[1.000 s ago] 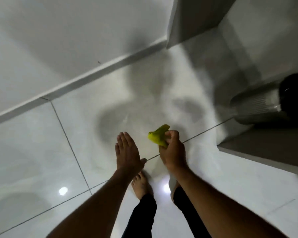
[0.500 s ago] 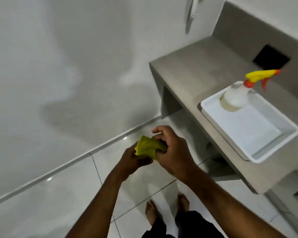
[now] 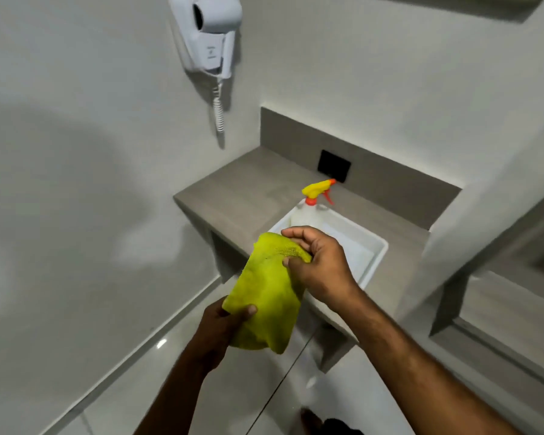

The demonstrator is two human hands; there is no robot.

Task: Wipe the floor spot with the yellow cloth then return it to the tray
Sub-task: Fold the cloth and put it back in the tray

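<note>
The yellow cloth [image 3: 266, 293] hangs spread out between both hands, in front of the counter's near corner. My left hand [image 3: 223, 328] pinches its lower left edge. My right hand [image 3: 319, 262] grips its upper right edge, just above the white tray [image 3: 376, 259]. The tray sits on the grey counter [image 3: 242, 196], and my right hand and the cloth cover its near side. The floor spot is out of view.
A white spray bottle [image 3: 308, 208] with a yellow and red trigger stands in the tray's far corner. A wall-mounted hair dryer [image 3: 212, 29] with a coiled cord hangs above the counter's left end. A black socket plate [image 3: 333, 166] is on the backsplash. Glossy floor tiles lie below.
I have stood up from the floor and turned to the counter. The bunched cloth is now spread between both hands, and my right hand has moved up over the tray.
</note>
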